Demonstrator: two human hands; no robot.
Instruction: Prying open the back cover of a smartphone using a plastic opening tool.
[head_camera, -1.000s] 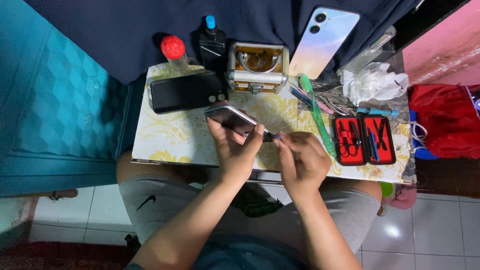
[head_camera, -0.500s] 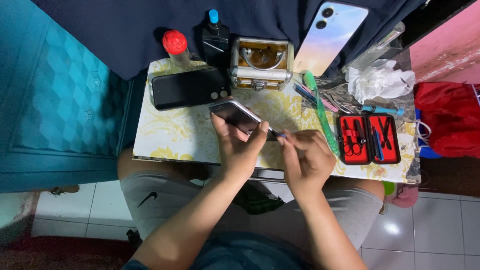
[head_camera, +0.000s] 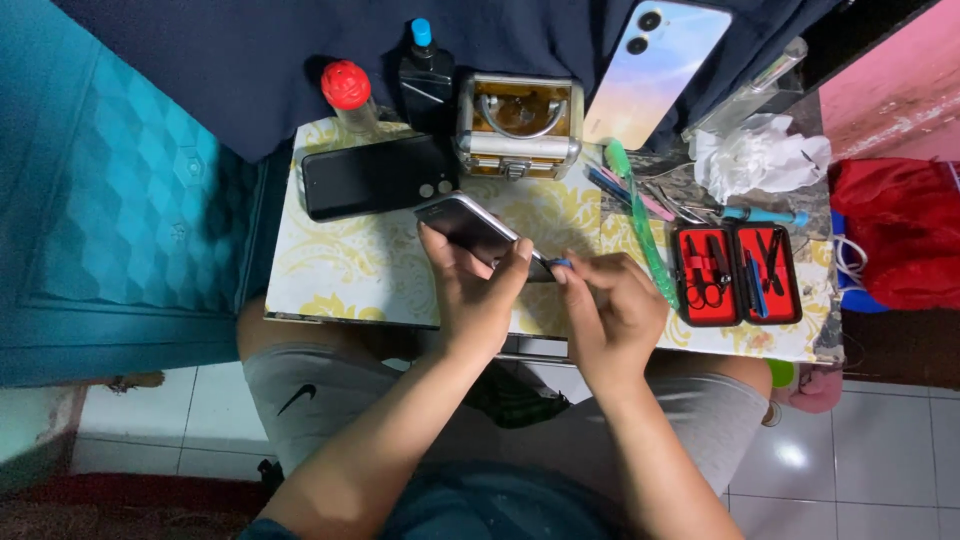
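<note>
Closest in, the left hand (head_camera: 478, 292) is wrapped around a slim dark smartphone with a silvery edge (head_camera: 472, 226), holding it tilted up just above the small table with the yellow floral cover (head_camera: 340, 270). The right hand (head_camera: 612, 312) is pinched tight on a small blue-tipped tool (head_camera: 560, 264), and the tip sits right at the phone's lower edge.

Off to the right on the table there's an open red zip case of little metal tools (head_camera: 735, 273), with a long green stick (head_camera: 640, 215) lying beside it.

Further back, a black phone lying flat (head_camera: 375, 176), a small metal box with a handle (head_camera: 518, 125), a crumpled white tissue (head_camera: 760, 157), a red-capped bottle (head_camera: 348, 95), a black bottle with a blue cap (head_camera: 425, 72), and a pale iridescent phone back leaning upright (head_camera: 655, 70).
</note>
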